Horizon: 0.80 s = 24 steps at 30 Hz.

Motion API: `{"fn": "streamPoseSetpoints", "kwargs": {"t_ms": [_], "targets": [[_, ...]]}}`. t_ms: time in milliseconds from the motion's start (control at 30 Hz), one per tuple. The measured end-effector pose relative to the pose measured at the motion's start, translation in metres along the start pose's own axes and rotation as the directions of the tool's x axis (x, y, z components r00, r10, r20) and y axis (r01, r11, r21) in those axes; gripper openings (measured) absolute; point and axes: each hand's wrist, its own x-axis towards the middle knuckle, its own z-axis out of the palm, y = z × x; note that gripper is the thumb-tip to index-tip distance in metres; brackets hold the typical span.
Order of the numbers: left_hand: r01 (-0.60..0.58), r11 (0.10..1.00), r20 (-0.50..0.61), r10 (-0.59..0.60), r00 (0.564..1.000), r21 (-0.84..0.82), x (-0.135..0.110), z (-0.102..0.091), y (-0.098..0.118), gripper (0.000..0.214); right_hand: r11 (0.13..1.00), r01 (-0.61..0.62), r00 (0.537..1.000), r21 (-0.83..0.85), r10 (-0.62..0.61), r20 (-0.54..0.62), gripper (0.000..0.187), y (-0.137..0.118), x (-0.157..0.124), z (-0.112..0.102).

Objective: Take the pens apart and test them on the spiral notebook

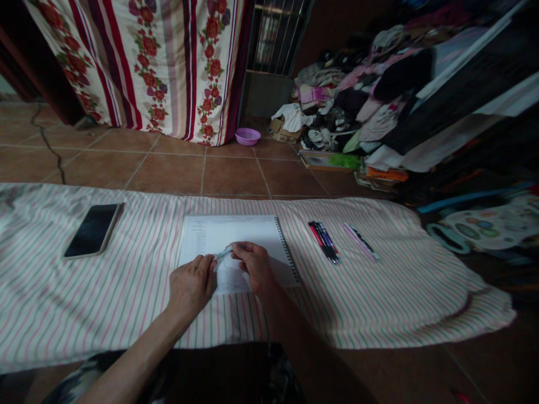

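A slim, pale blue-white pen (223,253) is held between my two hands above an open spiral notebook (252,227). My left hand (192,282) is closed on the pen's left end, with thumb and fingers pinched together. At the other end, the fingertips of my right hand (254,262) pinch it. My fingers cover both ends of the pen. The notebook page is mostly white, with a ruled column of small writing along its left side and a black coil on its right edge.
Several pens (324,242) lie bunched right of the notebook, with a pink pen (357,240) and a dark one beyond. A phone (92,230) rests at left on the striped cloth (143,292). Behind are a purple basin (248,136), a floral curtain (177,73) and piled clothes (349,95).
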Motion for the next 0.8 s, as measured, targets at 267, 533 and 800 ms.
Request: {"fn": "streamPoseSetpoints", "kwargs": {"t_ms": [267, 533, 800], "targets": [[0.057, 0.998, 0.042, -0.056, 0.998, -0.021, 0.0012, -0.0019, -0.0012, 0.028, 0.997, -0.027, 0.991, 0.075, 0.017, 0.13, 0.02, -0.0057, -0.0043, 0.0008], [0.041, 0.999, 0.049, -0.041, 0.998, -0.01, 0.0014, -0.003, 0.0004, 0.028, 0.987, -0.103, 0.992, 0.12, 0.093, 0.086, 0.031, -0.0027, -0.0028, 0.0014], [0.037, 0.999, 0.054, -0.036, 0.998, -0.004, 0.0013, -0.0025, 0.0004, 0.028, 0.994, -0.054, 0.992, 0.096, 0.043, 0.115, 0.024, -0.0052, -0.0027, -0.0004]]}}
